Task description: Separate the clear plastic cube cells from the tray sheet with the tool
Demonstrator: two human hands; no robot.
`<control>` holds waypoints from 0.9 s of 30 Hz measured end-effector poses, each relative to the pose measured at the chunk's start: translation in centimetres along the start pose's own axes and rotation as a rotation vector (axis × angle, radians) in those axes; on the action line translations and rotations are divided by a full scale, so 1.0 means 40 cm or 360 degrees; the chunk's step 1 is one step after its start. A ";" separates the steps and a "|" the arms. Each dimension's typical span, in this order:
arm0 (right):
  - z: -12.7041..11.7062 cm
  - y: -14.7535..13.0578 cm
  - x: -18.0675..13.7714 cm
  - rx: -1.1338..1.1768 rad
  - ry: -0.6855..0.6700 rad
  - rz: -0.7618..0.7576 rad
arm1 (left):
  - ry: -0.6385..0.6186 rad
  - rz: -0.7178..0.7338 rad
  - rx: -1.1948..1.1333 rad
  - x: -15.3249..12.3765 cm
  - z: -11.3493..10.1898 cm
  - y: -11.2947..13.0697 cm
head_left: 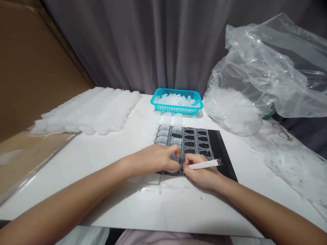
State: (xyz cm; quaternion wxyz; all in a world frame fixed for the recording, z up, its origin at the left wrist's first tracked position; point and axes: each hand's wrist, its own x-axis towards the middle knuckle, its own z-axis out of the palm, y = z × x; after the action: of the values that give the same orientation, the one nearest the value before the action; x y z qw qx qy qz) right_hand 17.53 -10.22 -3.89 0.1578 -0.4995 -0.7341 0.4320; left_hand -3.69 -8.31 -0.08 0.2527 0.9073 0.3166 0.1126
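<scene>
My right hand (201, 172) is closed around a slim white stick-like tool (207, 164), whose back end points right; its tip is hidden by my fingers. My left hand (159, 158) lies over the clear plastic moulded pieces (176, 140), its thumb and forefinger spread apart in a curve, with nothing plainly held between them. These pieces lie in rows of small compartments on a black mat (223, 153). The left rows look cloudy white, while dark openings show in the right rows (189, 137). Both hands are close together at the near end of the rows.
A turquoise basket (176, 109) of small translucent pieces stands behind the mat. Stacked cloudy plastic sheets (94, 109) lie at left beside a cardboard box (38, 68). A large clear bag (235, 105) with white pieces stands at right, near loose plastic scraps (296, 173). A grey curtain (133, 44) hangs behind.
</scene>
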 end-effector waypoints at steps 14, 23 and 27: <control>-0.048 0.021 -0.025 -0.0019 -0.0200 -0.0155 | 0.0533 -0.0574 -0.0730 0.007 -0.048 0.023; -0.109 0.000 -0.084 -0.0709 -0.0593 -0.0470 | 0.0368 -0.0756 -0.1040 0.010 0.023 0.015; -0.132 -0.006 -0.100 -0.0647 -0.0649 -0.0302 | 0.0465 -0.0485 -0.0599 0.016 0.018 0.024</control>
State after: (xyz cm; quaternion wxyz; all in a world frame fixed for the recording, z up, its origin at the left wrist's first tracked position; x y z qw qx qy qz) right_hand 22.68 -11.22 0.15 -0.0566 -0.3531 -0.8654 0.3510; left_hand -2.42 -8.84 -0.16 0.3824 0.7605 0.4560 0.2597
